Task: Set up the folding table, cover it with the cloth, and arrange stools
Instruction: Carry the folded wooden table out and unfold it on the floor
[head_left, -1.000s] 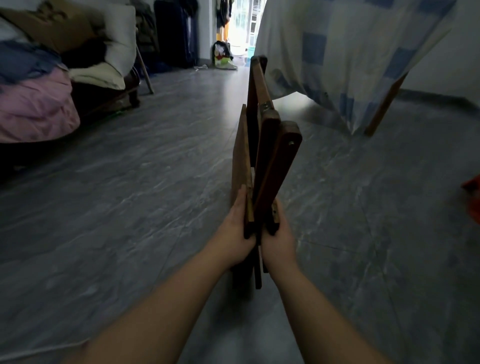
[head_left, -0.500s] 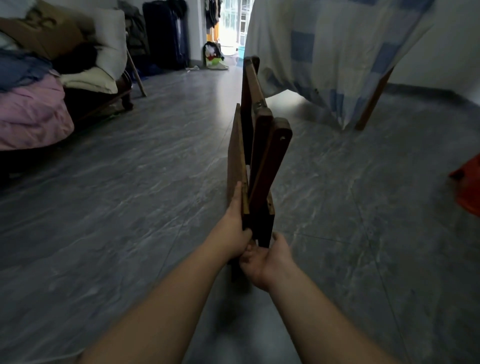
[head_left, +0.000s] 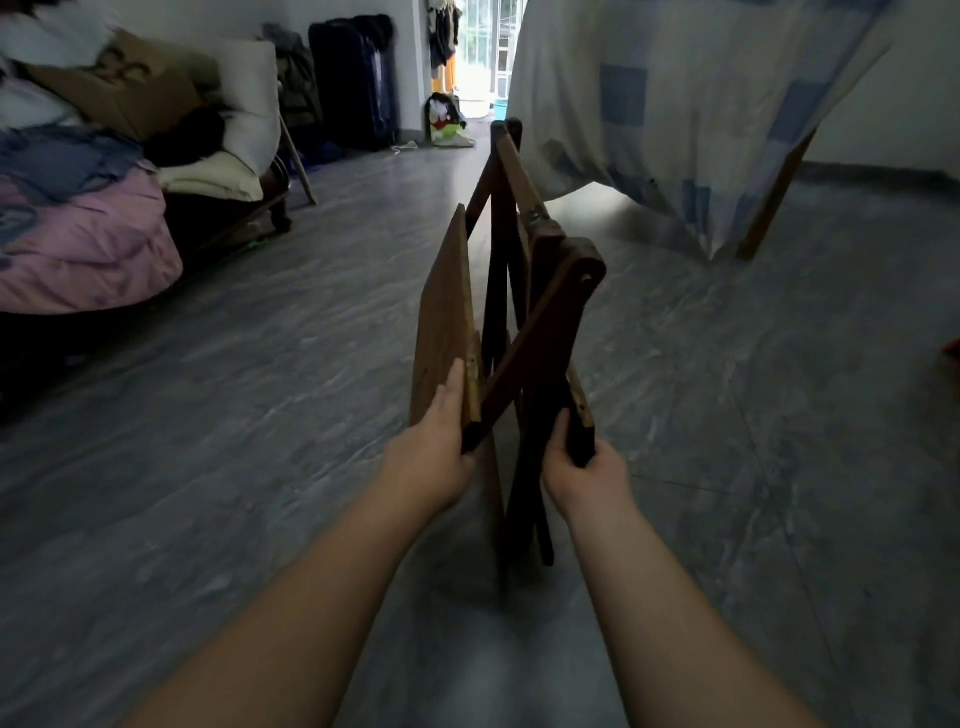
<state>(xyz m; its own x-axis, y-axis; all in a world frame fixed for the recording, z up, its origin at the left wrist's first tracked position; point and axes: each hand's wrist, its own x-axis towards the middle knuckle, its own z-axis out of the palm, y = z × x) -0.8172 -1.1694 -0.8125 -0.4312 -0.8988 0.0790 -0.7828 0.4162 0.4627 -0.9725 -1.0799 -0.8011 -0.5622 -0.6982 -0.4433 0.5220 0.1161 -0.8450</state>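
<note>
A dark wooden folding stool (head_left: 524, 312) stands on edge on the grey floor in front of me, its crossed legs partly spread. My left hand (head_left: 434, 452) grips the near edge of its lighter wooden seat board (head_left: 444, 317). My right hand (head_left: 584, 475) grips the lower end of a dark leg bar on the right side. A white and blue checked cloth (head_left: 691, 104) hangs over a table at the upper right, with one wooden table leg (head_left: 774, 192) showing under it.
A sofa piled with pink and blue bedding (head_left: 78, 234) and pillows lines the left side. Dark suitcases (head_left: 356, 78) and a bag (head_left: 447, 122) stand by the far doorway. A red object (head_left: 951, 348) shows at the right edge. Grey floor (head_left: 260, 415) surrounds the stool.
My hands have moved apart, and the stool's legs have swung open from the folded pack. My right hand shifted from under the frame to gripping the right leg bar.
</note>
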